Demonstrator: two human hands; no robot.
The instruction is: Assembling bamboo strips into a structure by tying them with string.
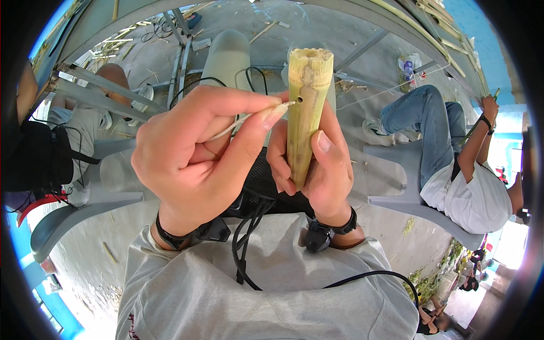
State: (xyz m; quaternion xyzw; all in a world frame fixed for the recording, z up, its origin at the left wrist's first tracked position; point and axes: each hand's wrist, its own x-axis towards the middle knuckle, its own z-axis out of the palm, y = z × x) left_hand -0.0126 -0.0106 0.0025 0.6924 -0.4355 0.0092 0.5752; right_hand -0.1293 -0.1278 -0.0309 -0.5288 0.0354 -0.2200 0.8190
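Observation:
My right hand [328, 175] is wrapped round a pale yellow-green bamboo tube [307, 116], held upright in front of me with its open, rough-cut end at the top. A small dark hole [300, 100] pierces its side below the node ring. Between thumb and index finger, my left hand [198, 147] pinches a thin whitish cord [233, 126]. The cord's frayed tip lies right beside the hole; whether it enters cannot be made out. The rest of the cord runs back under the left palm, where it is hidden.
A metal-framed table [226, 12] stands ahead, with bamboo strips [445, 25] on it at the far right. Grey chairs are on both sides. On the right sits a person in jeans [411, 116]; another person's leg [116, 82] shows at left. Black cables [243, 249] hang across my shirt.

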